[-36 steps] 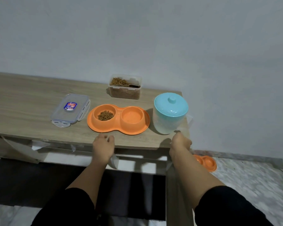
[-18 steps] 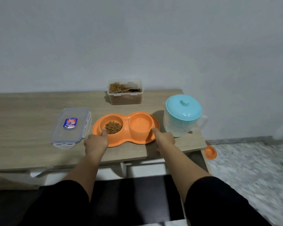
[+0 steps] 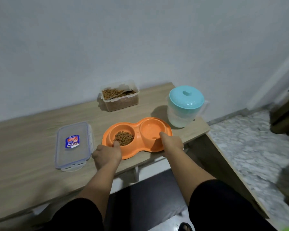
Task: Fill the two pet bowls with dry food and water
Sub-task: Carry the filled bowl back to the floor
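Note:
An orange double pet bowl (image 3: 138, 140) lies on the wooden table near its front edge. Its left cup holds brown dry food (image 3: 124, 138); its right cup (image 3: 153, 129) looks wet with clear water. My left hand (image 3: 107, 153) grips the bowl's front left rim, thumb over the edge. My right hand (image 3: 172, 144) grips the front right rim, thumb inside the right cup. Behind the bowl stands an open clear container of dry food (image 3: 120, 97). A clear jug with a turquoise lid (image 3: 185, 105) stands to the right.
A clear container lid with a blue label (image 3: 73, 145) lies flat left of the bowl. The wooden table (image 3: 23, 130) ends just right of the jug; beyond it is marble floor (image 3: 250, 144). A white wall runs behind the table.
Both hands came up from the table's front edge and took hold of the orange bowl's rim. My view swung and tilted to the right.

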`<state>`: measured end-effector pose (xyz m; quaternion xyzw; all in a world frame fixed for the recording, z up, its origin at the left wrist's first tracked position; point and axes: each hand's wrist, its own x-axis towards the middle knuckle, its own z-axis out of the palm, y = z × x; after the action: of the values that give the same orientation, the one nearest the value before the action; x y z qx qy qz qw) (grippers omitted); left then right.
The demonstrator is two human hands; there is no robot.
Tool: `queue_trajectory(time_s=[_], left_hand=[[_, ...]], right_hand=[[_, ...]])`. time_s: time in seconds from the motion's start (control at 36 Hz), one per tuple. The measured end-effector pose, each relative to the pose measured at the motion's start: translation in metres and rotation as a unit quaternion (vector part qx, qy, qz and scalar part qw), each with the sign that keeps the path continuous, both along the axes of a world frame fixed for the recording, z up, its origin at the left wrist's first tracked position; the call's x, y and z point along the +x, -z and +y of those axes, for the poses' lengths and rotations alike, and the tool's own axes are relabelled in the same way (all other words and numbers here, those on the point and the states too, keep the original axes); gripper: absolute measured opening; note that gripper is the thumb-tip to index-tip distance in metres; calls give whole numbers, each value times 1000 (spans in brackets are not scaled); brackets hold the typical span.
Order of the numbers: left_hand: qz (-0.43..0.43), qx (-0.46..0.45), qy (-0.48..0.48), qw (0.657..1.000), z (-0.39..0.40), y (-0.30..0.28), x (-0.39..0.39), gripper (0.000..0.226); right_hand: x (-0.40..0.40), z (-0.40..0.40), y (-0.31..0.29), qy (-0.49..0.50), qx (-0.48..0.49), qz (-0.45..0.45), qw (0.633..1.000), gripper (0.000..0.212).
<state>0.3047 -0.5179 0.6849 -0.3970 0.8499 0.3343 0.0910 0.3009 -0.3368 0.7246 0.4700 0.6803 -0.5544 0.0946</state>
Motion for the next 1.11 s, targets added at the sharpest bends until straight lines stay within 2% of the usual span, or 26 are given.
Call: queue_trajectory(time_s=[0.19,0.31,0.39,0.58,0.69,0.86,1.0,1.11], left_hand=[[-2,-20,56,998,7,-3,17,72],[-7,-14,72,997,13,-6,30,72],[9,-9,78,997,22,-9,40,73],[58,16,106,993,69,-20,69,70],[89,87,110,986,109,-34,86,61],[116,140,142,973,168,-40,98,61],[135,163,163,964,229,-48,118,60],[149,173,170,959,284,-54,141,57]], right_hand=[[33,2,1,77,-26,4,997,76],[56,8,-3,87,-15,2,996,64],[73,16,-3,99,-27,11,995,54],[110,51,-11,155,-12,32,987,59],[131,86,-17,188,-9,43,981,59],[161,144,-31,224,5,66,972,48],[184,201,-42,253,4,84,964,37],[204,254,-47,261,6,98,960,38]])
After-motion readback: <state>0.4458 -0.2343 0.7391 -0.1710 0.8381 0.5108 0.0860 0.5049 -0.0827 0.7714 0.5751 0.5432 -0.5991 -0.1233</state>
